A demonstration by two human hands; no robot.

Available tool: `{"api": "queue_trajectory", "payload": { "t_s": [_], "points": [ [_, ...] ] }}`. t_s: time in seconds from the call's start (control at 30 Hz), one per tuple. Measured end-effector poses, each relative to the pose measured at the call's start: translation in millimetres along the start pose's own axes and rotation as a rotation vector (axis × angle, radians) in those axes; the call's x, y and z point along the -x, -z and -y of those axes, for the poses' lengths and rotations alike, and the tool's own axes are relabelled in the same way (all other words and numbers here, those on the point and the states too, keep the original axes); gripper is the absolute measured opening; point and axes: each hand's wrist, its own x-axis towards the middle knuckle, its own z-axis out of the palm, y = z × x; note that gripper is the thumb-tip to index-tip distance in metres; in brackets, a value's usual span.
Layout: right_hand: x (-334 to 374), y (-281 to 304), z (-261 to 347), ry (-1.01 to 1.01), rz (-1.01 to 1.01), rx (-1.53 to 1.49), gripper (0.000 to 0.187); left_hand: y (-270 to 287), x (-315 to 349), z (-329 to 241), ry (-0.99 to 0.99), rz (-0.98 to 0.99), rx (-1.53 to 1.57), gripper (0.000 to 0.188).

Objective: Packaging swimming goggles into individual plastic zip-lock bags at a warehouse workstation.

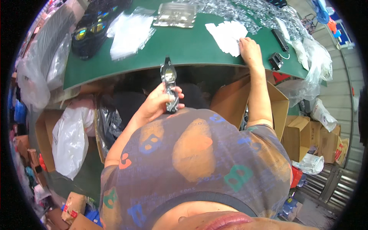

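Note:
A pair of swimming goggles (169, 76) with a black strap and shiny lenses stands upright in my left hand (155, 102), close to my chest at the table's near edge. The fingers and thumb are closed around its lower part. Over on the right, my right hand (251, 50) rests on the table with its fingers curled onto the edge of a spread of white paper slips (229, 36). The fingertips seem to pinch a slip, partly hidden by the hand.
On the green table (184, 53) lie black goggles (90, 34), white sheets or bags (130, 34), clear plastic cases (175, 16) and a heap of clear plastic pieces (245, 11). A black device (280, 40) and an adapter (276, 60) lie right. Below stand cardboard boxes (230, 99).

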Motion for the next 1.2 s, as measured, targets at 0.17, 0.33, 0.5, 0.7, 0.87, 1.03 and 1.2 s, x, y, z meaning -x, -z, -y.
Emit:
{"api": "queue_trajectory", "payload": {
  "t_s": [0.17, 0.33, 0.5, 0.7, 0.87, 1.03, 1.2],
  "points": [
    [3, 11, -6, -0.008, -0.154, -0.075, 0.018, 5, -7, 1, 0.020, -0.037, -0.030, 0.030],
    [1, 20, 0, -0.056, -0.115, -0.123, 0.030, 6, -6, 4, -0.023, -0.102, -0.074, 0.032],
    [-2, 32, 0, -0.172, -0.273, -0.266, 0.037, 9, -5, -2, 0.034, 0.022, 0.186, 0.040],
    [-7, 73, 27, -0.152, -0.597, -0.630, 0.020, 4, -1, -1, 0.005, 0.005, -0.122, 0.045],
    [12, 110, 148, 0.413, -0.555, -0.688, 0.023, -1, -2, 2, -0.021, -0.102, -0.072, 0.047],
    [50, 96, 227, 0.814, -0.209, -0.797, 0.022, 7, -12, 11, -0.095, -0.077, -0.027, 0.055],
    [64, 89, 232, 0.776, 0.041, -0.938, 0.024, 8, -6, 8, -0.098, -0.094, -0.041, 0.056]
  ]
}}
